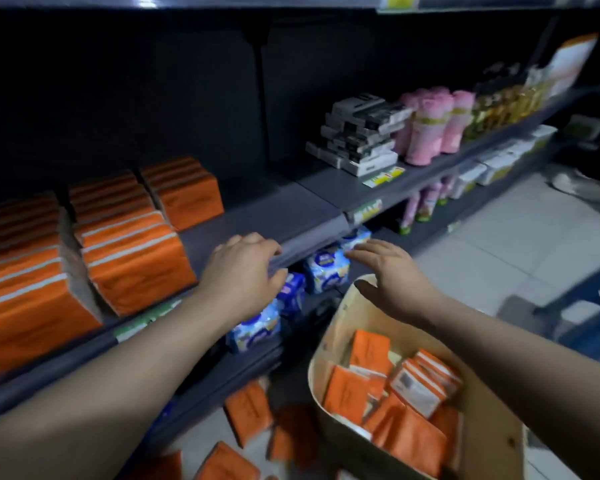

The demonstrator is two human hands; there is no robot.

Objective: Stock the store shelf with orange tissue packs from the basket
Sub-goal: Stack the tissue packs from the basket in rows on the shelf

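Two bare hands reach forward at the front edge of the grey shelf [284,216], and neither holds anything. The person's left hand [243,271] lies palm down at the shelf's front rail. Its fingers [257,245] are bent loosely and close together, tips over the rail and thumb just under it; motion blur hides whether they actually touch it. The right hand [392,282] hovers palm down in front of the shelf and lower than its rail, fingers nearly straight and slightly spread, above the far rim of the basket [492,427]. That tan basket stands on the tiled floor [499,237] in front of the shelf, and loose orange tissue packs [406,441] lie jumbled inside it.

On the shelf's left part, stocked orange packs [136,261] stand upright in three front-to-back rows; the row nearest the shelf's middle is the shortest and set furthest back. More orange packs [248,410] lie scattered on the floor below the shelf. Blue-and-white packs [326,271] sit on the lower level right under the shelf's rail. Toward the shelf's right part stands a stack of black-and-white boxes [361,133], with pink rolls [430,129] just beyond them. A yellow-green price label [383,176] lies on the shelf in front of the boxes.
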